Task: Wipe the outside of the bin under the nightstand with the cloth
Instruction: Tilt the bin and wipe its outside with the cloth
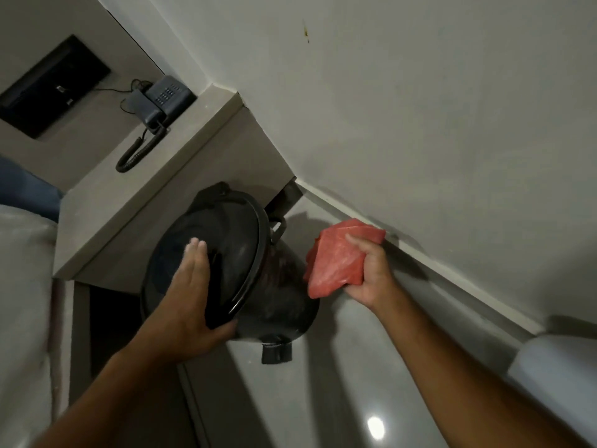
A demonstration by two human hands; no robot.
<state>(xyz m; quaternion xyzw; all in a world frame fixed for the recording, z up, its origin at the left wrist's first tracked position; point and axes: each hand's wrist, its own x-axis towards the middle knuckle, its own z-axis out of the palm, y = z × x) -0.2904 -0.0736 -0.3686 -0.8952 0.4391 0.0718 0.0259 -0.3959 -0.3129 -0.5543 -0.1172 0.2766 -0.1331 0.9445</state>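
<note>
A black round pedal bin (277,286) with a glossy lid stands on the pale floor, just in front of the nightstand (135,215). My left hand (190,286) lies flat on the lid, fingers stretched, thumb hooked over the lid's near rim. My right hand (365,270) grips a folded red cloth (336,260) right beside the bin's right wall; whether the cloth touches the wall I cannot tell. The foot pedal (276,352) sticks out at the bin's base toward me.
A dark corded phone (161,101) sits on the nightstand top near the wall corner. A black panel (48,85) is set in the headboard. Bedding (22,286) fills the left edge. The white wall and its skirting (452,273) run close behind my right hand.
</note>
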